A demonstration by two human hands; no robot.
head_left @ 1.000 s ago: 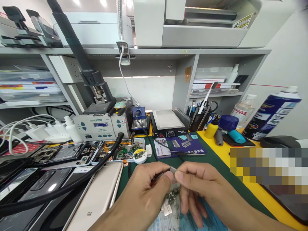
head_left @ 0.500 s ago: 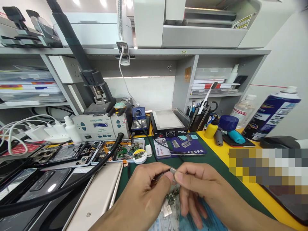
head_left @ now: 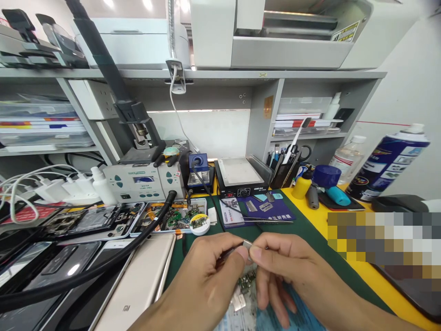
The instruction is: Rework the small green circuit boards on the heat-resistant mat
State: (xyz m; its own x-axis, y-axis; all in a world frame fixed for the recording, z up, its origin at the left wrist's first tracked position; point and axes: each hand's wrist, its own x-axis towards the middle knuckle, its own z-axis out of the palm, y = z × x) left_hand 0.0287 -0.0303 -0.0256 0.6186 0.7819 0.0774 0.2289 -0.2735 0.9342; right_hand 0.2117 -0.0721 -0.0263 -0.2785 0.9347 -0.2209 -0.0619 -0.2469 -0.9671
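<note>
Between the fingertips of both hands is a small, thin grey metal-looking piece [head_left: 247, 245], mostly covered, so its exact kind does not show. My left hand [head_left: 215, 271] pinches it from the left with thumb and forefinger. From the right, my right hand [head_left: 285, 259] grips its edge between thumb and forefinger, while the other fingers hang loosely bent below. Under the hands lies a green circuit board [head_left: 246, 281], partly hidden, with a shiny silver patch [head_left: 239, 301] beside it. Both rest over a worn blue-and-white work surface [head_left: 289, 317].
Several phones, one gold [head_left: 138, 280], lie at left under a thick black hose [head_left: 103, 264]. Behind are a tray [head_left: 203, 204] of electronic parts, a round white tin [head_left: 200, 224], a hot plate [head_left: 241, 172], blades on a purple card [head_left: 272, 209] and tweezers [head_left: 268, 220]. A spray can [head_left: 389, 161] stands right.
</note>
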